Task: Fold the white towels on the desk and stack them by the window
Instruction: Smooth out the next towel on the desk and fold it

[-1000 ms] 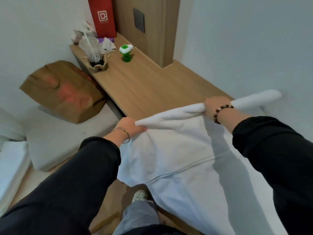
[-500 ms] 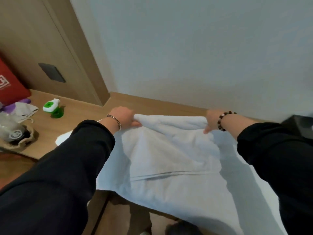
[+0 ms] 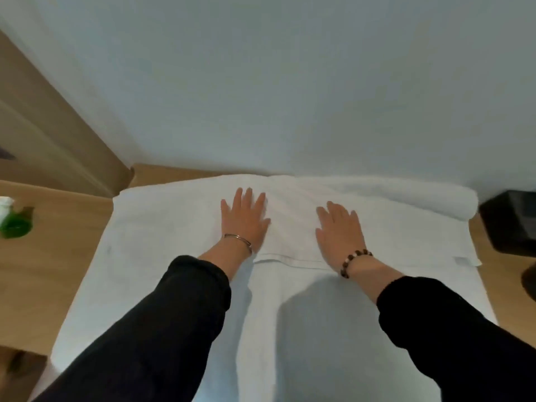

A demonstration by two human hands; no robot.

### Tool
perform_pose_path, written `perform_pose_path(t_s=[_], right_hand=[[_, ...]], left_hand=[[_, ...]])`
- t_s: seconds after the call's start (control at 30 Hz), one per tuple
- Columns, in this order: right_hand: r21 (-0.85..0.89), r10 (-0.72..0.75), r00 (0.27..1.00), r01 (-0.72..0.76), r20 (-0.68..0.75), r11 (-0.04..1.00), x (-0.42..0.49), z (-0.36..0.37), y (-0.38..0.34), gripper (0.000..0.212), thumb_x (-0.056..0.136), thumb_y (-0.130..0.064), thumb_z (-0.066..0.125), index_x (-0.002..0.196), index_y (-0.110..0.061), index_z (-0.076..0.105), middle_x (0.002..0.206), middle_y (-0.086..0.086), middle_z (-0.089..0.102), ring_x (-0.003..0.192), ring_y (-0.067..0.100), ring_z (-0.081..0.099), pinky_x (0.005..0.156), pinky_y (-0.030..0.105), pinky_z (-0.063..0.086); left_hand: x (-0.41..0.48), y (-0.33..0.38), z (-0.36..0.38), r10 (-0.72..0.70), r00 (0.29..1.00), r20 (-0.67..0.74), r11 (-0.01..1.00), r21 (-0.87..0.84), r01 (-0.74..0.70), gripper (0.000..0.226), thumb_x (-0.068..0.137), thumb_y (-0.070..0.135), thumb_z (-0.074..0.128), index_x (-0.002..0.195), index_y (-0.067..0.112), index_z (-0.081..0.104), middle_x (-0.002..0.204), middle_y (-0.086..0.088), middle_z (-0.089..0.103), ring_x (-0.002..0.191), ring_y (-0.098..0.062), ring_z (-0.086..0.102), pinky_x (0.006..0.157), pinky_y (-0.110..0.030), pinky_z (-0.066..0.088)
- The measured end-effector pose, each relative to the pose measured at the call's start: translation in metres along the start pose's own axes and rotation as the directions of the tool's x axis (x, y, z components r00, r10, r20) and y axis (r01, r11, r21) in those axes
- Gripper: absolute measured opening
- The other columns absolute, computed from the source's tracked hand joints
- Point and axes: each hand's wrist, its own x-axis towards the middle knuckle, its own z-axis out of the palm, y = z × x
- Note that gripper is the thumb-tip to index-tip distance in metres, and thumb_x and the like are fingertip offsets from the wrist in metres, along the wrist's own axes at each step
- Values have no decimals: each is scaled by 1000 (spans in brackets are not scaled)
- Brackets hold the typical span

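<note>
Matt white cloth in the towel point(image 3: 159, 227), faintly napped (hem stitched). Smooth, pale wood-grain finish on the counter point(image 3: 43, 271). Thin shiny metal in the bangle point(image 3: 237, 238); glossy brown beads point(image 3: 354, 260) at four o'clock. Glossy green plastic bottle point(image 3: 16, 226) at nine o'clock.

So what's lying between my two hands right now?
Only bare, creased white towel lies between the left hand and right hand, in the head view.

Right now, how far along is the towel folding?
Done: one fold. The towel lies on the desk with its far part doubled over. In hand: left hand and right hand press flat on that layer. Left: further folds and stacking; no stack or window shows.
</note>
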Motion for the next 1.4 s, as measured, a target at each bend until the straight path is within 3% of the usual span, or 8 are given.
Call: perform_pose_path(t_s=[0.1,0.27,0.37,0.7,0.83,1.03,1.27,1.4], right_hand=[[2,-21,987,21,161,1000,-3,32,9,59,98,-52,15,150,-37,-6,159,-3,-16,146,18,-12,115,52,-6],[11,-74,996,75,-45,997,-3,40,14,61,92,-51,21,149,-31,29,157,7,21,145,28,20,110,61,14],[-5,4,1000,-4,-8,1000,-5,47,13,62,91,-54,14,150,-37,15,160,1,9,147,23,9,111,58,6],[-13,-24,982,27,188,1000,-18,33,-4,73,93,-61,26,151,-33,-8,157,2,-22,145,22,-17,115,52,-3],[-39,-90,976,99,197,994,-38,29,-8,62,98,-51,33,152,-28,14,161,-1,0,147,17,0,116,44,4],[77,-65,997,68,-32,995,-45,23,-33,32,97,-21,45,123,-8,57,131,10,52,122,27,45,94,33,37],[120,-133,880,209,-456,971,-56,7,-47,16,66,14,67,65,0,60,62,12,56,54,30,50,54,38,45],[-56,-118,991,114,-62,992,-70,25,-42,14,87,0,53,94,-9,61,97,5,58,88,23,52,67,32,45]], left_hand=[[-24,-12,48,-36,994,104,998,-53,42,60,96,55,11,147,37,-15,158,1,-18,145,-23,-16,113,-55,2],[-16,-25,65,34,999,-13,999,-3,-34,64,87,59,-3,146,40,-16,158,3,-15,145,-22,-14,113,-52,1],[-1,-31,61,93,995,-21,995,27,-93,63,86,59,-7,145,41,-19,158,3,-15,145,-23,-13,114,-52,2],[-11,-56,46,374,924,74,927,2,-375,76,90,65,29,151,31,-1,159,-1,-8,146,-21,-7,115,-49,3],[-42,-108,43,420,905,-71,899,-108,-425,54,91,36,56,139,15,46,149,-9,36,138,-28,31,111,-42,28],[-56,-128,26,345,881,-325,902,-146,-407,11,74,-3,66,71,7,67,78,-6,66,78,-29,61,50,-32,47],[-45,-129,28,237,969,-64,971,-6,-238,18,91,13,46,97,12,64,101,-4,60,99,-22,53,62,-27,31],[-45,-123,28,173,984,-42,985,-20,-174,17,87,8,48,94,14,62,101,-4,58,96,-21,52,62,-26,32]])
